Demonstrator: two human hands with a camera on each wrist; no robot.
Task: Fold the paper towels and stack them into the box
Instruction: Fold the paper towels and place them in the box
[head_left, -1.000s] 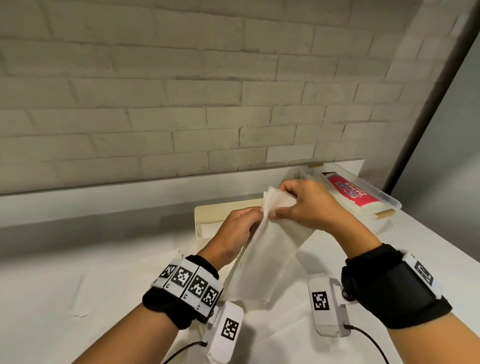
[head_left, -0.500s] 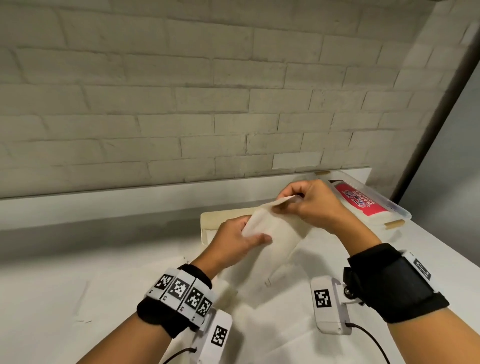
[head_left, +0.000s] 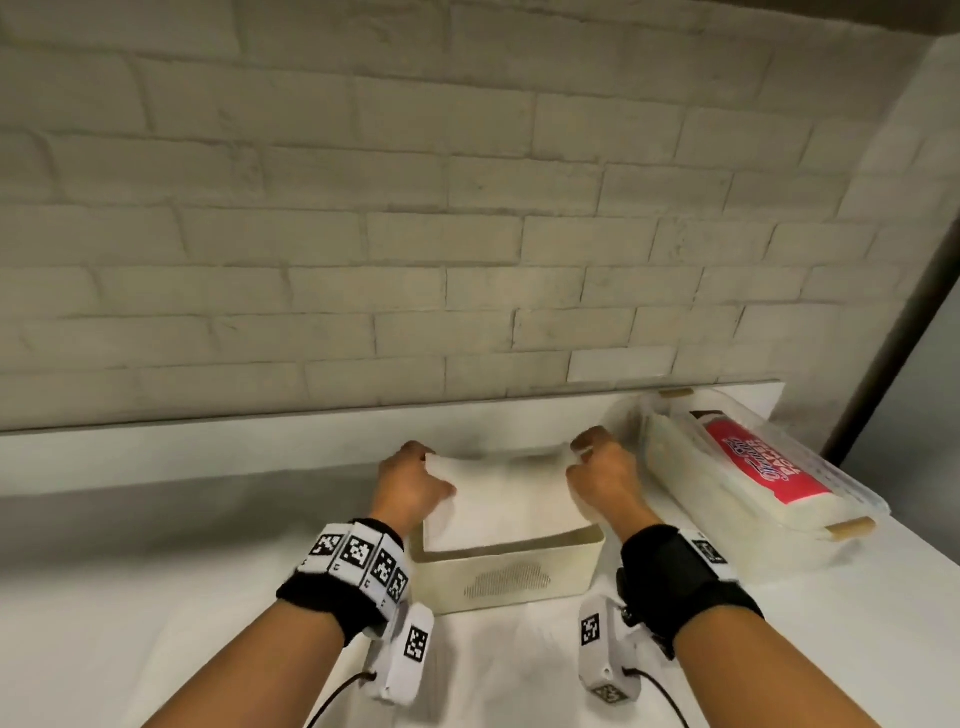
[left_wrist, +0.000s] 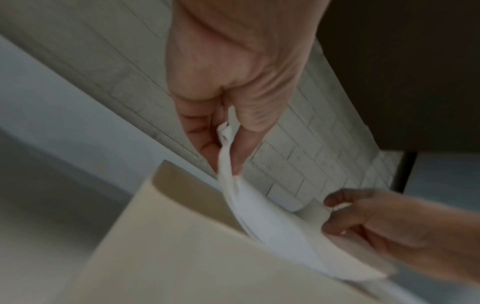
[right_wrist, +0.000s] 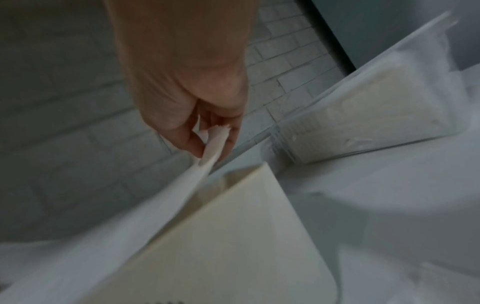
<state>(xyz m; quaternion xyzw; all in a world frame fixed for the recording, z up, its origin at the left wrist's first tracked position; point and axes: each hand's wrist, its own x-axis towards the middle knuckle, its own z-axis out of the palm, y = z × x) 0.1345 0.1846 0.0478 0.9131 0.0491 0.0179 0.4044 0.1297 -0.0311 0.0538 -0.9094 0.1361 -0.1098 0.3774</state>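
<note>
White paper towel (head_left: 506, 499) spans box (head_left: 511, 574); wrist views reveal both hands pinching.

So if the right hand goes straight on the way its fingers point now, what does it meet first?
Probably the brick wall. The right hand, pinching the folded paper towel over the cream box, points forward past the box's far rim. Depth is unclear; the white ledge below the wall may come first.

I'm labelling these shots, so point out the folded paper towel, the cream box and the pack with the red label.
paper towel (head_left: 498, 499): head view, middle of sheet.
box (head_left: 506, 574): head view, front wall.
pack (head_left: 753, 465): head view, red label.
</note>
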